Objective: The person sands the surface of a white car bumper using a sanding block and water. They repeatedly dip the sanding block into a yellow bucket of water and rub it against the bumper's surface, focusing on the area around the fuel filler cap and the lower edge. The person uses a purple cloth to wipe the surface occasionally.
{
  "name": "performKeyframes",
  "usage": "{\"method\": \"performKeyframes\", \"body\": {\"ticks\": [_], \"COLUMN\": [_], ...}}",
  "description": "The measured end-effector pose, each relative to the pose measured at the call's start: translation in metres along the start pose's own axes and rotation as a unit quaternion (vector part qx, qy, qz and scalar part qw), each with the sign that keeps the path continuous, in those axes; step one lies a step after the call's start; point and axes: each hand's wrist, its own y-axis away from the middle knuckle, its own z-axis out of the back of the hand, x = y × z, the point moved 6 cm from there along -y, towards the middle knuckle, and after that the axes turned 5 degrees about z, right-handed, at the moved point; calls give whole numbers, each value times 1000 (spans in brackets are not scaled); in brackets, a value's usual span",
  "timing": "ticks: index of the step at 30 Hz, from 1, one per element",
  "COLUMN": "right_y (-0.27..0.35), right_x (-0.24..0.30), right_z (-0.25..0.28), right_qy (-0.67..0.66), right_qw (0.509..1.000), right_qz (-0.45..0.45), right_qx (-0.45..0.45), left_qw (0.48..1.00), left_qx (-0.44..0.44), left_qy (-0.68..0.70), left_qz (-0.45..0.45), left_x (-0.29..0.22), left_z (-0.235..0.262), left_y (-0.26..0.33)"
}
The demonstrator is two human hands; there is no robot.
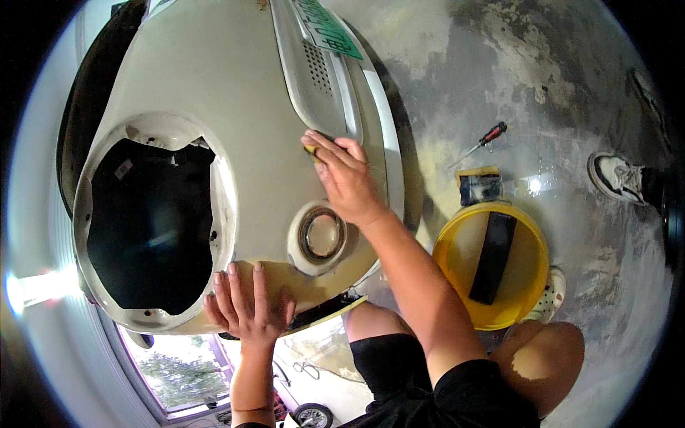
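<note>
A pale cream car bumper (264, 93) fills the left half of the view, with a large empty headlight opening (153, 228) and a round lamp (321, 234) set into it. Under the fingers of my right hand (346, 178) is a small yellow-brown piece of sandpaper (312, 150), pressed to the bumper by the lower corner of the grille recess (317, 78). Most of that piece is hidden by the fingers. My left hand (253, 303) lies with fingers outstretched on the bumper, between the headlight opening and the round lamp, and holds nothing.
On the floor at right stands a yellow bucket (439, 250) of cloudy water with a long black block (494, 257) in it. Beside it lie a dark pad (479, 187) and a screwdriver (481, 143). Another person's shoe (617, 178) is at far right. A green plate (325, 27) hangs on the bumper.
</note>
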Motion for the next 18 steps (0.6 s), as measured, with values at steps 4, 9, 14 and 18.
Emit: {"method": "performKeyframes", "body": {"ticks": [4, 9, 14, 18], "right_y": [53, 0, 75, 39], "right_x": [-31, 3, -47, -4], "right_z": [5, -1, 22, 4], "right_qy": [22, 18, 60, 45], "right_qw": [999, 999, 991, 998], "right_qz": [-48, 12, -116, -37], "right_qx": [0, -25, -11, -20], "left_qw": [1000, 1000, 1000, 999], "left_qx": [-8, -7, -21, -21], "left_qy": [-6, 4, 10, 20], "left_qz": [2, 23, 17, 29], "left_x": [1, -1, -1, 0], "left_z": [4, 4, 5, 8], "left_y": [0, -3, -4, -3]}}
